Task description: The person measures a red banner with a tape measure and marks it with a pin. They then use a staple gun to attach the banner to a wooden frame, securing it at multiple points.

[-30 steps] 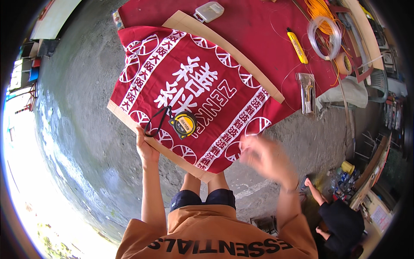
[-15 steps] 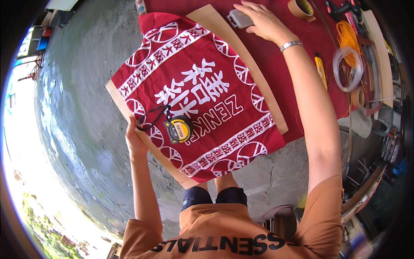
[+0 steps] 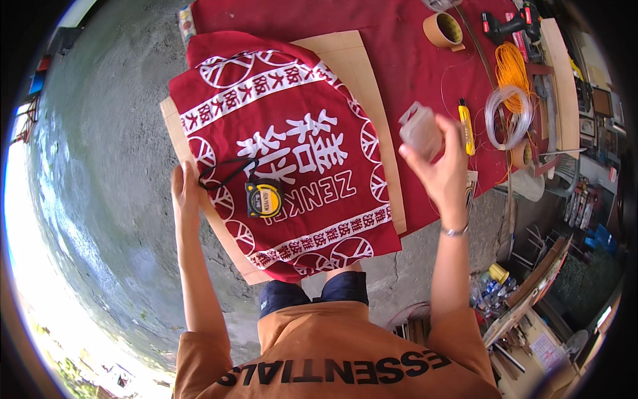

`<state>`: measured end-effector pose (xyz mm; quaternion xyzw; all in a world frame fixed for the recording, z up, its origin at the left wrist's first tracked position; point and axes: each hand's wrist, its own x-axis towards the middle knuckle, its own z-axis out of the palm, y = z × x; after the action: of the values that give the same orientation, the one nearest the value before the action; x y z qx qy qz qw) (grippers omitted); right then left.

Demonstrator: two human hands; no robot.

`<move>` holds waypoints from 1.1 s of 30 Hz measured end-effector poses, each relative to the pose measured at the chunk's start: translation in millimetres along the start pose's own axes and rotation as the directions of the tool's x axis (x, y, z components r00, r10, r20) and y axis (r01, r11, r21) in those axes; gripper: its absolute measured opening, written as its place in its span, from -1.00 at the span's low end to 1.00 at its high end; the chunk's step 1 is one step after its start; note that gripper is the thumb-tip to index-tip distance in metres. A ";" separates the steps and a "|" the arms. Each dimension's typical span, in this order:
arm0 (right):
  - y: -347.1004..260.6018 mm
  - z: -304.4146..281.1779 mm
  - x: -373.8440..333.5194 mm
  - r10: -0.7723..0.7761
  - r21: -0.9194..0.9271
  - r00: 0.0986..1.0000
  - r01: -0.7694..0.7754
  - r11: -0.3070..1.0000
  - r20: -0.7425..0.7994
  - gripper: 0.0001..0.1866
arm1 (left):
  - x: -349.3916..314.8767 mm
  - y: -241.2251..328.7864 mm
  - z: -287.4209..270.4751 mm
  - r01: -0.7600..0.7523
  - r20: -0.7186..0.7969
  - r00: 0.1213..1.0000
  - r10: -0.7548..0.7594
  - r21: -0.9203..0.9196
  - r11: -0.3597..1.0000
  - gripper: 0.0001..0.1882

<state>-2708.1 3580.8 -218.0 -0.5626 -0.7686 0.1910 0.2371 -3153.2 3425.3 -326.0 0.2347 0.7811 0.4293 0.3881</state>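
My right hand (image 3: 444, 174) is closed around a small translucent plastic box (image 3: 421, 132), lifted above the red-covered table. My left hand (image 3: 187, 189) grips the left edge of a tan board (image 3: 342, 56), its thumb by the black strap (image 3: 229, 174) of a tape measure. Spread across the board is a red cloth (image 3: 299, 120) with white characters and ring patterns, its far edge folded and rumpled. The yellow and black tape measure (image 3: 264, 198) lies on the cloth, right of my left hand. The board's near end reaches out past the table toward my legs.
On the red table cover (image 3: 405, 60) lie a roll of brown tape (image 3: 444, 31), a yellow cutter knife (image 3: 466, 126), a black and red power drill (image 3: 510, 25), orange cord (image 3: 513, 73) and a coil of clear tubing (image 3: 508, 118). Grey concrete floor (image 3: 126, 166) stretches left.
My right hand has picked the plastic box up off the table and brought it nearer to me. My left hand stays on the board's edge. The whole view has shifted a little.
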 end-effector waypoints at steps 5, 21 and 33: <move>-28.0 5.8 -50.2 0.307 0.303 0.947 -0.322 0.897 0.096 -0.29 | -93.9 86.1 84.7 -0.457 -0.013 0.887 0.462 0.125 0.880 -0.48; 54.7 -61.3 -47.2 -0.290 0.049 0.888 0.292 0.955 0.358 -0.26 | -177.4 101.3 340.4 0.692 0.831 0.555 0.046 -0.491 0.529 -0.34; 87.8 -89.4 -36.9 -0.196 0.057 0.899 0.188 0.980 0.393 -0.03 | -207.4 111.3 380.4 0.604 0.802 0.590 0.091 -0.514 0.609 -0.29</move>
<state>-2579.0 3573.7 -200.0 -0.4317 -0.8506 0.2833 0.0992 -2720.2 3524.0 -272.7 0.0806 0.3155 0.4987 0.8033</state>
